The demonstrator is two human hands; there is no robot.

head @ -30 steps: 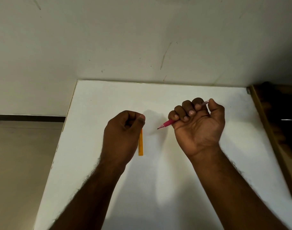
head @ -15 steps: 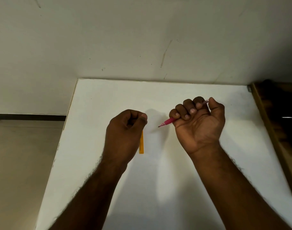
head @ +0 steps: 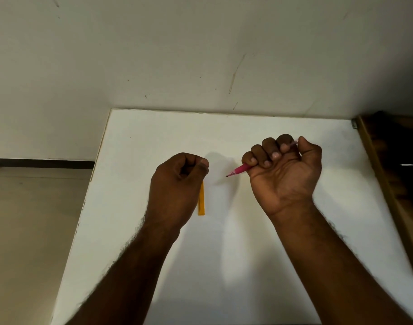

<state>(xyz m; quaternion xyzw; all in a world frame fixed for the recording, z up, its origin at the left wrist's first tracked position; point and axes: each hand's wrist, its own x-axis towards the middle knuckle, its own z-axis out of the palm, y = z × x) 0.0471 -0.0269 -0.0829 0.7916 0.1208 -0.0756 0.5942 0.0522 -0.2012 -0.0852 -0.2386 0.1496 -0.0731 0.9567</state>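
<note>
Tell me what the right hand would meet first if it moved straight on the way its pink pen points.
Probably the left hand, near its thumb, or the orange strip just below it. The pink pen in the right hand aims left toward them across the white table; heights are unclear.

Smooth white table (head: 153,137), lightly shadowed

The pen (head: 239,170) is hidden mid-length inside the right hand (head: 285,174). Only its tip end left of the grip and a blurred pale stub by the thumb show. The strip (head: 201,200) has its upper end hidden under the left hand (head: 177,181), and whether the fingers pinch it cannot be told. Right of the grip, a dark wooden thing (head: 393,174) is cut off by the edge.
</note>
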